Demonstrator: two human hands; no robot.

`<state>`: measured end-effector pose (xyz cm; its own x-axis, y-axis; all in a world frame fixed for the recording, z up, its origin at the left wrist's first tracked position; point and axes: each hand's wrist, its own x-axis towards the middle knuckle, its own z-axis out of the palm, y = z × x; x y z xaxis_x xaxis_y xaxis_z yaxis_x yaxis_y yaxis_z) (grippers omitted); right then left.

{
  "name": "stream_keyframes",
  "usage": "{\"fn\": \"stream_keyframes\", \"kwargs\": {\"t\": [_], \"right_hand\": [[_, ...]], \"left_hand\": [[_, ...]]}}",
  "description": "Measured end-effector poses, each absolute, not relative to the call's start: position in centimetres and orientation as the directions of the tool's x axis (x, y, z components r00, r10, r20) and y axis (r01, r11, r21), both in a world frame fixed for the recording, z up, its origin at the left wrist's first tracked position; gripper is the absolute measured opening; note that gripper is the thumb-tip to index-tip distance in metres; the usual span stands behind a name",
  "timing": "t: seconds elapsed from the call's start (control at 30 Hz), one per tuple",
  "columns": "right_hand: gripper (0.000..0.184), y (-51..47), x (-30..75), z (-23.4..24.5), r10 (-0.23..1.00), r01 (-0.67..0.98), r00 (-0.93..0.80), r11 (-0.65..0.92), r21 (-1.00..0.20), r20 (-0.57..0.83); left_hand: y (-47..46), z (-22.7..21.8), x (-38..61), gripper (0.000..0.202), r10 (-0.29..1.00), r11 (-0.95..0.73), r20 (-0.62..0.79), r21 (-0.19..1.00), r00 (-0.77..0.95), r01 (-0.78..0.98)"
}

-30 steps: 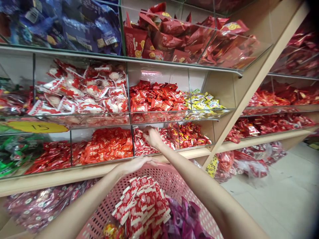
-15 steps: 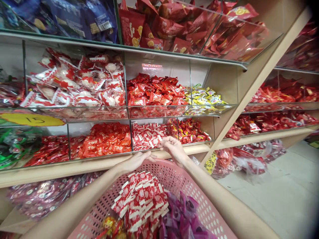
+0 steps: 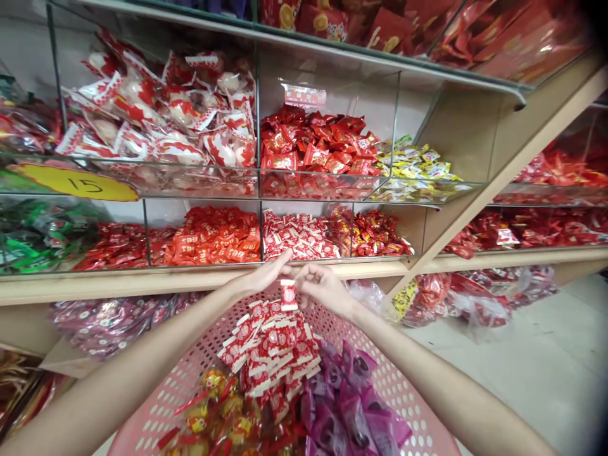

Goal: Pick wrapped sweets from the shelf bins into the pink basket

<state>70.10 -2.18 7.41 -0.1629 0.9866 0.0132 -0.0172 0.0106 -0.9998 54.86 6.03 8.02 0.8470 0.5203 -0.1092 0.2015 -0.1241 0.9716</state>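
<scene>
Above the far rim of a pink perforated basket (image 3: 403,373), my right hand (image 3: 325,292) has its fingers bent together. At its fingertips is one small red-and-white wrapped candy (image 3: 288,295). Just left of that candy, my left hand (image 3: 266,276) is held out with its fingers extended and nothing in it. Inside the basket lies a heap of the same red-and-white candies (image 3: 278,339). Purple-wrapped candies (image 3: 351,411) fill its right side, and yellow-and-red candies in clear wrappers (image 3: 223,405) fill the left.
A wooden shelf edge (image 3: 180,283) runs just beyond my hands. Behind it a glass-divided bin holds more red-and-white candies (image 3: 299,234), beside orange-red packets (image 3: 213,234). A yellow price tag (image 3: 80,182) reads 15. Plastic bags of candy (image 3: 427,297) sit below at right.
My right hand has come back from the bin's front to over the basket, with a candy now showing at its fingertips. The view has shifted, showing more of the basket.
</scene>
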Motion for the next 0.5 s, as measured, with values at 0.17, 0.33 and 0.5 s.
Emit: {"fn": "stream_keyframes", "kwargs": {"t": [0.17,0.33,0.5], "right_hand": [[0.01,-2.5,67.9,5.4,0.975,0.133,-0.223,0.02,-0.991,-0.01],[0.006,-2.3,66.4,4.7,0.985,0.221,-0.164,-0.009,-0.975,-0.046],[0.008,-2.0,65.4,4.2,0.995,0.269,-0.104,0.034,-0.963,0.006]], "left_hand": [[5.8,8.0,54.3,0.075,0.55,-0.144,-0.082,0.971,0.831,0.191],[6.1,7.4,54.0,0.073,0.633,-0.119,-0.088,0.971,0.769,0.209],[6.4,6.9,54.0,0.074,0.64,-0.053,-0.123,0.978,0.758,0.203]]}}
